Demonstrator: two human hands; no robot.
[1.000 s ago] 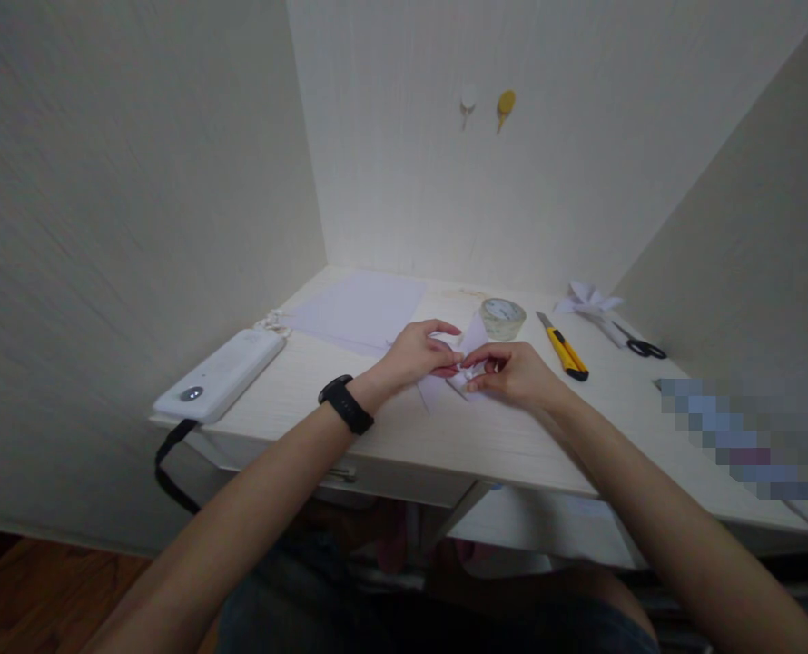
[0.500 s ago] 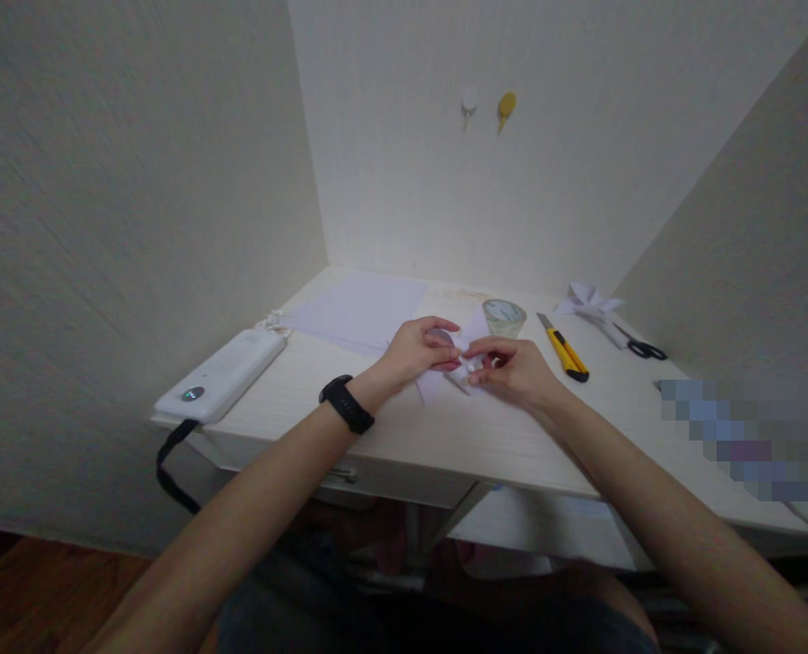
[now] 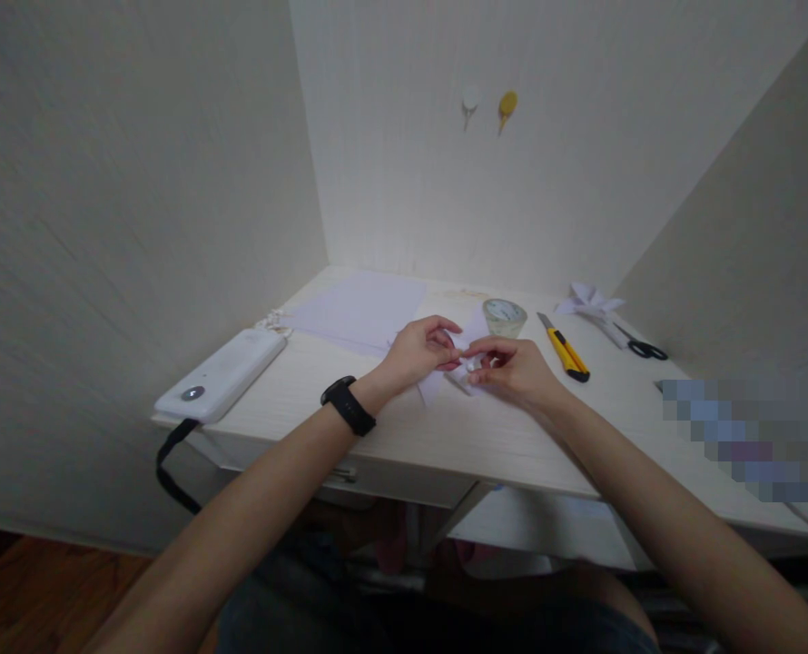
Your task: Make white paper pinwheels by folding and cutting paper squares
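At the middle of the white desk, both hands pinch a small piece of folded white paper. My left hand, with a black band on its wrist, grips the paper's left side. My right hand grips its right side, fingertips nearly touching those of the left. Much of the paper is hidden behind the fingers; a pointed flap sticks up behind them and another lies below on the desk.
A sheet of white paper lies at the back left, and a white device with a black strap sits at the left edge. A tape roll, a yellow utility knife, a folded paper shape and scissors lie to the right. Walls enclose three sides.
Both hands have stayed in place; the fingers shifted slightly on the folded paper, and the left thumb and forefinger now pinch closer to the right fingertips.
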